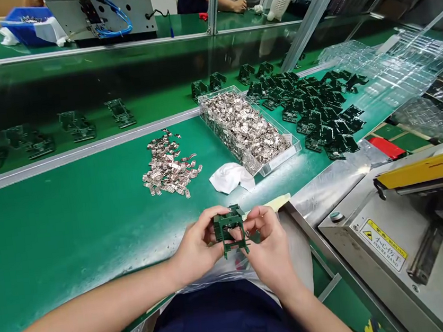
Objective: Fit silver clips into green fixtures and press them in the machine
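Observation:
My left hand [198, 243] and my right hand [268, 243] meet at the near edge of the green table, both closed round one dark green plastic frame part [231, 230]. The left hand's fingers clamp its left side. My right hand's fingertips press at its front, and I cannot make out whether a small metal piece is pinched there. A loose heap of small shiny metal clips [169, 166] lies beyond my hands. To its right stands a clear tray [275, 164] filled with the same clips.
A heap of green frame parts [315, 112] lies at the right, more sit on the belt [77, 126] behind a metal rail. A white cloth [231, 177] lies by the tray. A metal machine with a warning label [384, 243] stands at right. Another person's hand [237, 5] works far back.

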A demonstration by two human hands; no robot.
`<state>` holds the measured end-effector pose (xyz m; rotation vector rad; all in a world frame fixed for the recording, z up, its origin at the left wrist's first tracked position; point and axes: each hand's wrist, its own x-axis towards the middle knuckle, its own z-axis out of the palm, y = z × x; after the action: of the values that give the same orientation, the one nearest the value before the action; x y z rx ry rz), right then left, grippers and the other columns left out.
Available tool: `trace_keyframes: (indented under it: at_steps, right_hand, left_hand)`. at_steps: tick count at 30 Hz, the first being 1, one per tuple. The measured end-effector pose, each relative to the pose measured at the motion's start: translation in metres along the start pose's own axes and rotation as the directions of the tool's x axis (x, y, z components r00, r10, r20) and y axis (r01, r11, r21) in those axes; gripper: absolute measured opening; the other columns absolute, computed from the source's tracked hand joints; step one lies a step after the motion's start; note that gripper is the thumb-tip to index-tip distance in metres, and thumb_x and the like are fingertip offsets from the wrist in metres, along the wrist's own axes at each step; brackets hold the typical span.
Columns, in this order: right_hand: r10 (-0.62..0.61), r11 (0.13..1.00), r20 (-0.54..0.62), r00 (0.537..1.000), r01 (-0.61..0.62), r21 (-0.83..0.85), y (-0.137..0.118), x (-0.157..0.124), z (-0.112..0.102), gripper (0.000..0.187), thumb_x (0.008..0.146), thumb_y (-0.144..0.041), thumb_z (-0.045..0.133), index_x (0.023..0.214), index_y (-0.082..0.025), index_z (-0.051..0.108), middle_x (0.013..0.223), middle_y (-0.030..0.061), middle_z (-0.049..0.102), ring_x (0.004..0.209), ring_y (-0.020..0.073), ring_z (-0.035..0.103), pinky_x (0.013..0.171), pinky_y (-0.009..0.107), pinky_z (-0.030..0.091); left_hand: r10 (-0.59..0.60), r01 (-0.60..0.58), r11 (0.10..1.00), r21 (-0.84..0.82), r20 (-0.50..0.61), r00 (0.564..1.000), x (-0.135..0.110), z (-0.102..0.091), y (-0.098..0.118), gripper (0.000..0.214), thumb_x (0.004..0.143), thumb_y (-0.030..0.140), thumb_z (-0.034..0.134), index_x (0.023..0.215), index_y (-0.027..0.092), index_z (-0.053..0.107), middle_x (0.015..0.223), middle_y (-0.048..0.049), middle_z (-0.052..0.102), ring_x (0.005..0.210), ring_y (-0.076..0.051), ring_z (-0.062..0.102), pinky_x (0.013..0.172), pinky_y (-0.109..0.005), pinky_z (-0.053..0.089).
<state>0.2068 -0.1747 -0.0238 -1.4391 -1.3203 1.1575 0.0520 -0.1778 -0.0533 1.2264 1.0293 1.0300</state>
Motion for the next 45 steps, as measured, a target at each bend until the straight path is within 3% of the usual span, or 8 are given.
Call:
trace_keyframes:
  at_steps: [5,10,14,18,33,39,42,45]
  right_hand:
    - [-0.002,0.999,-0.014,1.0,0.003,0.044,-0.001,-0.001,0.0,0.029,0.077,-0.026,0.068,0.094,-0.024,0.044,0.067,-0.0048,0.061,0.065,0.0159,0.057,0.063,0.028,0.045]
    - [-0.068,0.993,-0.087,0.994,0.076,0.093,0.006,-0.005,0.002,0.035,0.08,-0.024,0.069,0.107,-0.024,0.047,0.08,-0.0021,0.059,0.072,0.0147,0.058,0.068,0.027,0.049]
    - [0.032,0.971,-0.049,0.998,-0.02,0.237,0.008,-0.008,0.003,0.032,0.079,-0.025,0.07,0.104,-0.024,0.051,0.095,0.0027,0.059,0.086,0.0167,0.06,0.069,0.026,0.052]
    - [0.08,0.924,0.018,0.997,-0.081,0.373,0.008,-0.007,0.004,0.03,0.076,-0.025,0.074,0.097,-0.022,0.054,0.088,0.0009,0.061,0.083,0.0147,0.059,0.073,0.024,0.051]
    - [0.097,0.851,-0.023,0.995,-0.071,0.52,0.018,-0.017,0.004,0.031,0.071,-0.023,0.078,0.082,-0.021,0.049,0.074,-0.0043,0.054,0.067,0.0094,0.051,0.062,0.018,0.046]
    - [0.155,0.921,-0.257,0.954,-0.046,0.386,0.048,-0.035,-0.021,0.027,0.081,-0.042,0.071,0.092,-0.021,0.06,0.085,0.0009,0.057,0.077,0.0142,0.055,0.068,0.027,0.058]
    - [0.23,0.923,-0.173,0.958,-0.158,0.35,0.073,-0.038,-0.017,0.038,0.078,-0.054,0.071,0.086,-0.017,0.063,0.076,0.0016,0.057,0.067,0.0141,0.055,0.058,0.027,0.057]
    - [0.206,0.932,-0.137,0.969,-0.151,0.331,0.088,-0.028,-0.005,0.043,0.079,-0.059,0.067,0.079,-0.016,0.062,0.068,0.0008,0.058,0.059,0.0129,0.054,0.053,0.025,0.052]
  left_hand:
    - [0.031,-0.033,0.998,0.048,0.057,0.998,-0.002,-0.004,0.0,0.038,0.088,0.029,0.059,0.125,0.025,0.049,0.091,-0.0036,0.065,0.077,-0.016,0.063,0.066,-0.025,0.051]
    - [0.072,-0.07,0.995,0.065,-0.026,0.997,-0.005,0.001,-0.002,0.029,0.091,0.028,0.056,0.119,0.024,0.051,0.08,-0.0003,0.06,0.066,-0.012,0.054,0.059,-0.021,0.046]
    - [0.097,-0.093,0.994,0.059,-0.068,0.993,-0.006,0.007,0.0,0.028,0.091,0.027,0.058,0.118,0.023,0.05,0.079,0.0005,0.059,0.065,-0.01,0.053,0.058,-0.018,0.045]
    - [0.11,-0.105,0.992,0.064,-0.082,0.991,-0.005,0.008,0.003,0.028,0.091,0.025,0.058,0.118,0.023,0.05,0.081,0.0002,0.06,0.067,-0.009,0.055,0.06,-0.018,0.047]
    - [0.099,-0.08,0.987,0.136,-0.136,0.986,-0.012,0.017,0.007,0.026,0.086,0.02,0.06,0.112,0.02,0.056,0.09,-0.0027,0.064,0.075,-0.012,0.061,0.067,-0.02,0.053]
    - [0.045,-0.05,0.999,-0.021,-0.181,0.982,0.019,0.032,0.014,0.035,0.08,0.037,0.07,0.105,0.02,0.053,0.087,-0.0017,0.06,0.073,-0.014,0.061,0.061,-0.025,0.057]
    - [0.05,-0.075,0.989,-0.124,-0.193,0.98,0.04,0.048,0.004,0.042,0.076,0.045,0.073,0.101,0.02,0.051,0.086,-0.0019,0.06,0.073,-0.015,0.062,0.061,-0.027,0.058]
    - [0.117,-0.145,0.982,-0.124,-0.21,0.971,0.051,0.058,-0.01,0.044,0.074,0.045,0.074,0.101,0.02,0.051,0.089,-0.003,0.061,0.076,-0.015,0.063,0.068,-0.028,0.058]
